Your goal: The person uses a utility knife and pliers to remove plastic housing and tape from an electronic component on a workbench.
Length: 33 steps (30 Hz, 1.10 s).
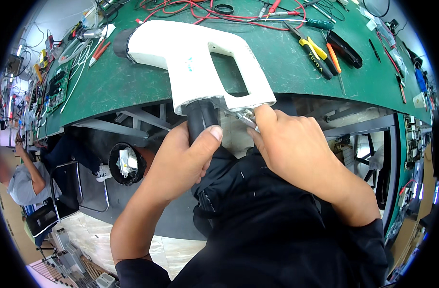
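A white gun-shaped plastic housing [190, 57] with a black nose [123, 43] and an open loop handle rests over the green bench's near edge. My left hand [183, 161] is wrapped round a black cylindrical sleeve [199, 118] protruding from its underside. My right hand [294, 149] is closed at a small silver metal piece [243, 118] at the housing's lower opening, beside the sleeve; its fingertips partly hide that piece.
The green bench [99, 84] holds red cables [200, 9], pliers [315, 57], screwdrivers, a black tray [344, 48] and a circuit board [56, 84]. A bin [127, 163] stands below. A seated co-worker [27, 177] is at the left.
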Tool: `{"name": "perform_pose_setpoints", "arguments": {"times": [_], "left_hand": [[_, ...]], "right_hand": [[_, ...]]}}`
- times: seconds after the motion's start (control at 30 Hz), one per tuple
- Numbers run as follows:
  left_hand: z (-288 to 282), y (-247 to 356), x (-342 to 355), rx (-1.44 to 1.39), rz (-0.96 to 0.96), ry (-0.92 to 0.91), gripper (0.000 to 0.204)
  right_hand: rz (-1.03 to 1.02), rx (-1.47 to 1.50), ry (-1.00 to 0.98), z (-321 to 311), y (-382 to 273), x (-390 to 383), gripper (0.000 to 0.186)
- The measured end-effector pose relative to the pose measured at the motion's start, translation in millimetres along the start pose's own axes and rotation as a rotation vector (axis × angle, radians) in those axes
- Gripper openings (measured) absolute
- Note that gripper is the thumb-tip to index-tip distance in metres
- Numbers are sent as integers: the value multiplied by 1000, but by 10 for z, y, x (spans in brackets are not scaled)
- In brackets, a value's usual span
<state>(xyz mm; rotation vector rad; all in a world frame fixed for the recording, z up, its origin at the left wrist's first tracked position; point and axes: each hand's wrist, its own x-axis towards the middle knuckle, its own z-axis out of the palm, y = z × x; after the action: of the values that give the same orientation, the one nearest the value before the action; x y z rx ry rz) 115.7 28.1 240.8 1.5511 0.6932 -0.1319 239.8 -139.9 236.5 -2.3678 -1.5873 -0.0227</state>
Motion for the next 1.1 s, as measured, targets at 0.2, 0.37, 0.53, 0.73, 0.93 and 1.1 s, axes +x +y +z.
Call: {"name": "perform_pose_setpoints", "arguments": {"times": [0.2,0.37,0.53,0.73,0.93,1.1], "left_hand": [[-2,2,-3,-7,21,-25,46],[-15,-32,5,1,45,-22,44],[33,-33,12,-13,100,9,41],[34,-66,27,-9,146,22,39],[25,-87,29,-37,160,11,39],[27,-67,20,-41,158,-3,39]], "right_hand": [[-17,16,1,15,-40,69,11],[-30,-112,-16,-96,-140,108,11],[-11,-199,-48,-129,-165,109,12],[-13,-141,-18,-56,-137,106,10],[-7,-130,5,-19,-142,93,10],[18,-121,18,19,-136,80,10]]}}
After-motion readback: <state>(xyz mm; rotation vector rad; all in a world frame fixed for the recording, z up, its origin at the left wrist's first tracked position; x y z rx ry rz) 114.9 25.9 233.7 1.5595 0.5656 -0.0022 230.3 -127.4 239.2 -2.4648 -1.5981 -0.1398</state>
